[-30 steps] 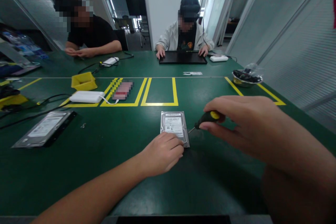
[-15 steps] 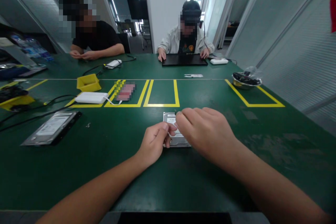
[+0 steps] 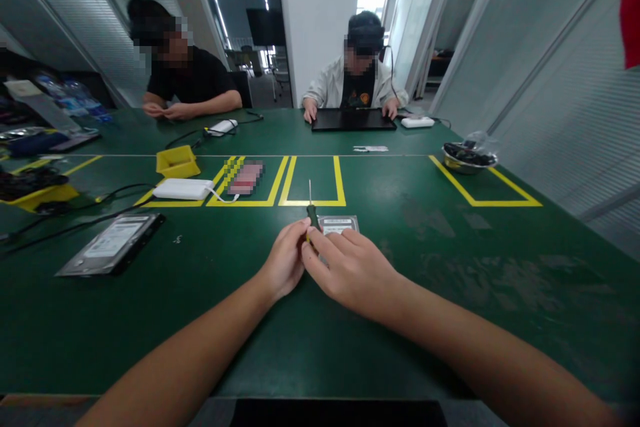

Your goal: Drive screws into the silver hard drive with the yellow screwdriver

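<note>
A small screwdriver (image 3: 313, 215) with a dark green handle stands tilted between my hands, its thin metal shaft pointing up and away from me. My right hand (image 3: 353, 270) is closed around the yellow lower end of the handle. Against the same handle from the left, the thumb and fingers of my left hand (image 3: 284, 261) are pinched. Right behind the hands a hard drive (image 3: 345, 221) lies flat on the green table, its near part covered by my right hand. Another hard drive (image 3: 113, 240) lies to the left, with tiny screws (image 3: 177, 239) beside it.
A white power bank (image 3: 183, 189) is cabled to a phone (image 3: 246, 178) within yellow tape marks. Yellow bins (image 3: 177, 161) stand at the left, a metal bowl of dark parts (image 3: 469, 157) at the right. Across the table sit two people, one holding a black panel (image 3: 354, 120).
My right hand has moved left and down from above the hard drive, turning the screwdriver so its shaft points away. Both hands now meet at its handle. The view has shifted slightly.
</note>
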